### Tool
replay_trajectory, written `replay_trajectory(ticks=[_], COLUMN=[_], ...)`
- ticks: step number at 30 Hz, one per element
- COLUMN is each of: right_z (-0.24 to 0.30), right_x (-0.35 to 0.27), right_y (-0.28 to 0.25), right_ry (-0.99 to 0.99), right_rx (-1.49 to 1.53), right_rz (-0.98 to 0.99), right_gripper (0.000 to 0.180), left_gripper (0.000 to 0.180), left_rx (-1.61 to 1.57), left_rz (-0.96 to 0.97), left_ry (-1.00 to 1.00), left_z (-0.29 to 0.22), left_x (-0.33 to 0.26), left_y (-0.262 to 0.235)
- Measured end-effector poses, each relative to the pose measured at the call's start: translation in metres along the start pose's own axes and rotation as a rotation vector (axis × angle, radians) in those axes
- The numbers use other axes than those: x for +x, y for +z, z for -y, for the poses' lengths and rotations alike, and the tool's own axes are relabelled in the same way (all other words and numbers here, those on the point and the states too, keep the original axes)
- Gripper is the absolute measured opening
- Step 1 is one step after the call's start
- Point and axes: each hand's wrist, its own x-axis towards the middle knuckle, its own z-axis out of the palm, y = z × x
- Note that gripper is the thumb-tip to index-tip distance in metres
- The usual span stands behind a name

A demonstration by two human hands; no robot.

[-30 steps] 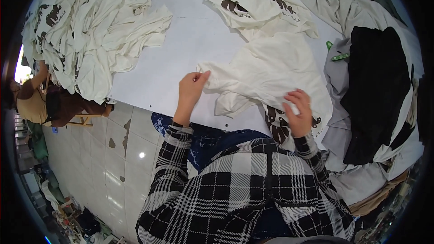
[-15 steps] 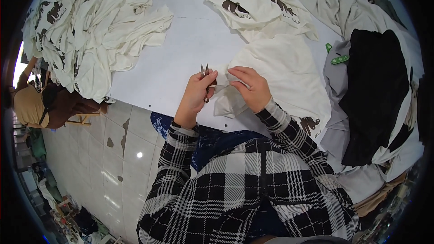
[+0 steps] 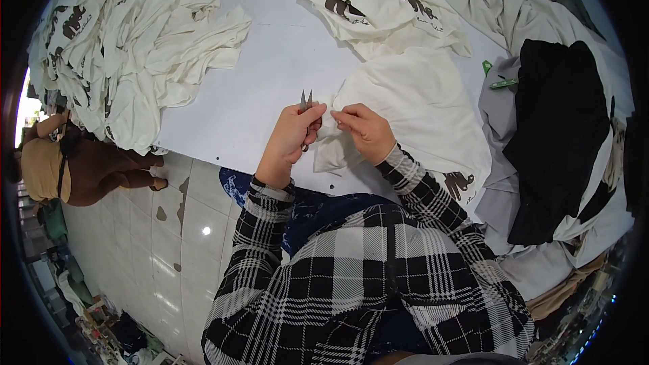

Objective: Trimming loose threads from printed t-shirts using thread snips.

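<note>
My left hand (image 3: 292,136) is closed around a small pair of scissors (image 3: 306,100), their pointed blades sticking up past the thumb, slightly apart. Its thumb and forefinger meet the edge of a white garment (image 3: 419,98). My right hand (image 3: 370,134) pinches the same garment close by, thumb against fingertips; the exact bit of cloth between them is too small to make out. The garment spreads to the right of my hands, with a dark print at its near right corner. A fold of it hangs below my fingers toward the table's front edge.
Printed white garments lie in a big heap (image 3: 135,47) at far left and a smaller pile (image 3: 378,10) at the back. Black cloth (image 3: 558,142) lies on grey fabric at right, beside a green-handled item (image 3: 503,84). A person (image 3: 94,169) stands beyond the white table (image 3: 230,118) at left.
My right fingers have closed from a looser spread into a pinch, and that hand has come nearer the left. The person at left has shifted, with a foot now showing.
</note>
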Motion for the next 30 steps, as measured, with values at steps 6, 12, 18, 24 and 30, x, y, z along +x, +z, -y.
replay_trajectory(ticks=[6,12,18,24,30], right_z=[0.002,-0.005,0.004,0.017,0.001], right_x=[0.006,-0.01,-0.026,0.007,0.004], right_y=[-0.003,-0.015,-0.05,-0.021,-0.006], right_ry=[0.105,0.559,0.274,0.628,0.624], right_rx=[0.057,0.669,0.114,0.225,0.659], right_rz=[-0.006,0.021,0.513,0.231,0.332], right_gripper=[0.007,0.009,0.019,0.028,0.022], left_gripper=[0.016,0.016,0.017,0.018,0.017], left_rx=[-0.023,-0.006,0.048,0.334,0.333], left_rz=[-0.006,-0.046,-0.054,-0.032,-0.016], left_ry=[0.007,0.051,0.083,0.138,0.159], left_z=[0.005,0.006,0.007,0.005,0.008], left_x=[0.0,-0.001,-0.005,-0.016,-0.016], left_y=[-0.002,-0.012,-0.016,0.008,0.009])
